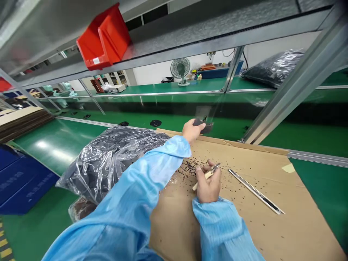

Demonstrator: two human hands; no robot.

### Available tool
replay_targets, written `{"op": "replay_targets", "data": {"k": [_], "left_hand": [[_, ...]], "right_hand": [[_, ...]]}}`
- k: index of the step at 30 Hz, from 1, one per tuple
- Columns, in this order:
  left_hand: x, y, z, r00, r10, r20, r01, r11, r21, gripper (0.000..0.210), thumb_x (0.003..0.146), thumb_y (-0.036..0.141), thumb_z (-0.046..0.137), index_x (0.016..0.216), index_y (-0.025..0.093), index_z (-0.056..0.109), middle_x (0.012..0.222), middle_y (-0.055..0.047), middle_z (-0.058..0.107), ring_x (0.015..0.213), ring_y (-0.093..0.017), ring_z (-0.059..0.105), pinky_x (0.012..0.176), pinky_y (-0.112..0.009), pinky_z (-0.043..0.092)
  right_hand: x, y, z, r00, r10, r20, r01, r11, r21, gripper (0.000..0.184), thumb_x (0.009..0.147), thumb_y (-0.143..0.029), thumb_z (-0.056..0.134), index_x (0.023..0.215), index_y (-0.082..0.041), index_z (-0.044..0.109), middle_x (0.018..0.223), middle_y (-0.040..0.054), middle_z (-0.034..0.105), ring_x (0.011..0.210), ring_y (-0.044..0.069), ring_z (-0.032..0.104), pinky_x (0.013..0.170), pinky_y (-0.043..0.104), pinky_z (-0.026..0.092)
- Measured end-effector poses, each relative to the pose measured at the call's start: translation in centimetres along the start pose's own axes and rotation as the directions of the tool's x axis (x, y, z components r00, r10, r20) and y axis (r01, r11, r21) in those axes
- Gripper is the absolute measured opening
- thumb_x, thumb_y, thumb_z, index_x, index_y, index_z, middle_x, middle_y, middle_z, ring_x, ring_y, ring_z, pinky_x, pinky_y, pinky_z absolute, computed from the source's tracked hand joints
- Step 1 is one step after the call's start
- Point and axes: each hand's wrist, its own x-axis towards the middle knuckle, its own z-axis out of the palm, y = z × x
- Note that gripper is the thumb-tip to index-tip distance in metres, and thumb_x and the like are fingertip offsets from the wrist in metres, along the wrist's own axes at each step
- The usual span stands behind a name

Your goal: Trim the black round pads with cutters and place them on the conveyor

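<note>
My left hand [191,130] reaches out over the far edge of the cardboard sheet [272,232]. Pinched between its thumb and fingers is a flat black piece [204,127], blurred in part. Closer to me, my right hand [208,183] is closed around a slim cream-handled tool [208,175] with a metal tip pointing up and right. Small dark scraps [190,168] lie scattered on the cardboard about this hand. To its right rests a long, narrow utility knife [255,190], set at a slant.
A clear plastic bag of black pieces [108,159] bulges left of my left arm. Beyond the cardboard runs a green surface with dark pieces [156,123] on it. A metal post [288,83] slants at right; a red bin [104,40] sits on the overhead shelf.
</note>
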Motion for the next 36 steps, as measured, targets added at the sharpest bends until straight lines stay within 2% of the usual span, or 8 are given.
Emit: {"op": "replay_targets", "data": {"k": [4, 7, 10, 13, 15, 21, 29, 36], "left_hand": [[-7.3, 1.5, -6.0, 0.994, -0.089, 0.070, 0.098, 0.986, -0.133, 0.012, 0.078, 0.011, 0.062, 0.085, 0.016, 0.054, 0.087, -0.008, 0.064, 0.077, -0.019, 0.063, 0.063, -0.032, 0.050], [-11.2, 0.4, -10.3, 0.986, -0.155, 0.060, 0.165, 0.955, -0.246, 0.028, 0.070, 0.014, 0.072, 0.090, 0.018, 0.052, 0.088, -0.004, 0.065, 0.073, -0.017, 0.063, 0.055, -0.025, 0.047], [-13.2, -1.8, -12.8, 0.981, -0.189, 0.039, 0.190, 0.909, -0.371, 0.039, 0.060, 0.016, 0.080, 0.092, 0.018, 0.057, 0.085, -0.002, 0.066, 0.069, -0.014, 0.062, 0.050, -0.021, 0.044], [-13.8, -3.3, -13.4, 0.984, -0.179, 0.017, 0.168, 0.878, -0.447, 0.037, 0.060, 0.017, 0.081, 0.092, 0.016, 0.060, 0.078, -0.001, 0.065, 0.068, -0.013, 0.062, 0.055, -0.022, 0.049], [-14.0, -3.5, -13.4, 0.981, -0.189, 0.051, 0.191, 0.866, -0.463, 0.035, 0.062, 0.019, 0.080, 0.092, 0.016, 0.061, 0.072, 0.000, 0.062, 0.066, -0.013, 0.061, 0.058, -0.025, 0.051], [-14.6, -3.1, -13.6, 0.956, -0.260, 0.135, 0.293, 0.864, -0.410, 0.036, 0.059, 0.021, 0.083, 0.085, 0.017, 0.057, 0.068, 0.004, 0.059, 0.057, -0.009, 0.057, 0.046, -0.018, 0.045], [-14.6, -3.4, -13.8, 0.943, -0.269, 0.197, 0.328, 0.856, -0.400, 0.038, 0.057, 0.019, 0.082, 0.083, 0.016, 0.055, 0.068, 0.004, 0.056, 0.055, -0.007, 0.055, 0.043, -0.017, 0.040], [-14.6, -3.4, -14.2, 0.935, -0.286, 0.210, 0.346, 0.865, -0.364, 0.037, 0.057, 0.019, 0.081, 0.082, 0.017, 0.054, 0.063, 0.004, 0.054, 0.054, -0.008, 0.054, 0.044, -0.017, 0.038]], "right_hand": [[-0.1, -0.3, 0.0, 0.989, -0.114, 0.099, 0.118, 0.992, -0.035, 0.052, 0.083, -0.044, 0.056, 0.124, -0.013, 0.051, 0.097, 0.0102, 0.061, 0.088, 0.023, 0.061, 0.085, 0.043, 0.049], [-0.4, -1.0, -0.4, 0.950, -0.263, 0.167, 0.282, 0.954, -0.103, 0.049, 0.085, -0.038, 0.053, 0.127, -0.013, 0.051, 0.108, 0.0145, 0.063, 0.100, 0.026, 0.060, 0.093, 0.047, 0.046], [-1.0, -1.8, -0.7, 0.890, -0.368, 0.269, 0.421, 0.890, -0.174, 0.044, 0.085, -0.032, 0.053, 0.126, -0.016, 0.053, 0.114, 0.0145, 0.063, 0.106, 0.027, 0.058, 0.096, 0.047, 0.046], [-1.4, -2.2, -0.9, 0.846, -0.396, 0.356, 0.490, 0.842, -0.227, 0.041, 0.086, -0.029, 0.052, 0.125, -0.017, 0.054, 0.115, 0.0138, 0.063, 0.106, 0.027, 0.059, 0.093, 0.044, 0.048], [-1.5, -2.2, -0.9, 0.827, -0.403, 0.392, 0.522, 0.810, -0.268, 0.040, 0.085, -0.028, 0.052, 0.124, -0.017, 0.055, 0.114, 0.0131, 0.064, 0.105, 0.027, 0.059, 0.093, 0.044, 0.049], [-1.2, -2.0, -1.1, 0.746, -0.467, 0.475, 0.634, 0.717, -0.291, 0.039, 0.085, -0.027, 0.052, 0.122, -0.018, 0.056, 0.111, 0.0124, 0.065, 0.102, 0.027, 0.061, 0.091, 0.043, 0.050], [-1.3, -2.3, -1.3, 0.722, -0.440, 0.535, 0.631, 0.735, -0.247, 0.037, 0.086, -0.028, 0.052, 0.121, -0.018, 0.057, 0.110, 0.0112, 0.066, 0.101, 0.026, 0.062, 0.090, 0.041, 0.051], [-0.7, -2.8, -1.8, 0.656, -0.430, 0.620, 0.656, 0.731, -0.187, 0.035, 0.085, -0.023, 0.051, 0.119, -0.017, 0.059, 0.104, 0.0099, 0.067, 0.094, 0.023, 0.063, 0.087, 0.036, 0.051]]}}
